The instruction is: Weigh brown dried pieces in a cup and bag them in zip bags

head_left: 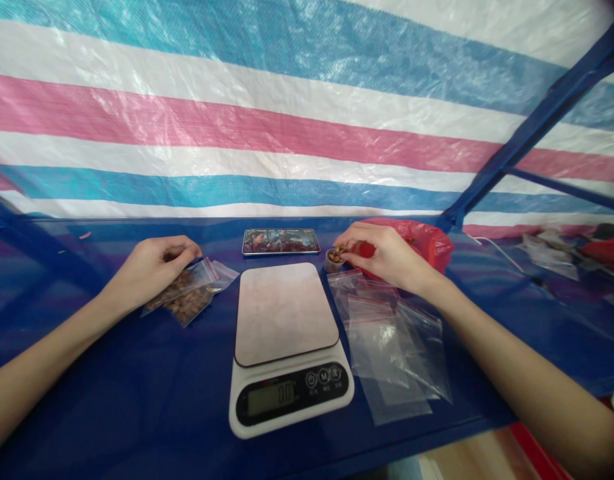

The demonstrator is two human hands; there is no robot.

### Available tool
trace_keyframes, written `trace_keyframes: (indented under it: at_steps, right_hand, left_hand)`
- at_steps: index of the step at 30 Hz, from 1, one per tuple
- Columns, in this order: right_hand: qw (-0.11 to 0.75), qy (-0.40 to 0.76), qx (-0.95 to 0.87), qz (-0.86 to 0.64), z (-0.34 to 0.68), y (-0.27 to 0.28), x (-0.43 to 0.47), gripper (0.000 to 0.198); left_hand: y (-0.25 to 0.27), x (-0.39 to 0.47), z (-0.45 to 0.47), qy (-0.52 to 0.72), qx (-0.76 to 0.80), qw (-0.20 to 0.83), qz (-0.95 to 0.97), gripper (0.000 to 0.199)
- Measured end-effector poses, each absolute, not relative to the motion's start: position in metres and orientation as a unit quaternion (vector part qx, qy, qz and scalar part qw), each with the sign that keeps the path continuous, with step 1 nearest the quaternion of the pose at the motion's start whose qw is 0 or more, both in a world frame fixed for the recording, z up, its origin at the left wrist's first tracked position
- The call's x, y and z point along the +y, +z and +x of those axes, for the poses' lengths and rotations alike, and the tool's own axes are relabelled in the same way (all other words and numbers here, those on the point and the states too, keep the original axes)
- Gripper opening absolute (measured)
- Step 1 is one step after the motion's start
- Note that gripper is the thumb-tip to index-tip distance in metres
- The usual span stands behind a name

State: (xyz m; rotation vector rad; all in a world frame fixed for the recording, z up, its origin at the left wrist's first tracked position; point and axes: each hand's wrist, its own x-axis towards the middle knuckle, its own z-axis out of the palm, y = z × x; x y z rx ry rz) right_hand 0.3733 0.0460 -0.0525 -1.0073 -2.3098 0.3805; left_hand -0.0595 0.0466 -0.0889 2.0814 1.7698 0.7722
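right hand (381, 252) pinches bits (335, 256) over the cup (333, 267) — left hand (154, 265), loosely curled, perhaps steadies filled bags (189, 303), grip unclear.

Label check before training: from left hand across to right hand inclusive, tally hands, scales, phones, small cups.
Left hand plus right hand: 2
Digital scale: 1
Phone: 1
Small cup: 1
Total: 5

A blue, white and pink striped plastic tarpaulin (287, 153) hangs behind the glossy blue bench (161, 400). A flat rectangular smartphone (281, 241) lies near its far edge, screen lit; a blue metal bar (529, 128) slants at right.
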Motion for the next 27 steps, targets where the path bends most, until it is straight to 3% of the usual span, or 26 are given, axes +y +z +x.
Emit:
trace_keyframes:
  at_steps: [9,27]
  right_hand:
    - [0.244,0.105,-0.895,-0.358,0.3698,-0.0462,0.0402,0.018]
    - [0.285,0.114,-0.883,-0.355,0.3658,-0.0483,0.0357,0.016]
  left_hand:
    - [-0.0892,0.0486,-0.0598,0.267,0.62,0.153,0.722,0.047]
    - [-0.0875,0.0467,-0.0582,0.259,0.623,0.147,0.724,0.047]
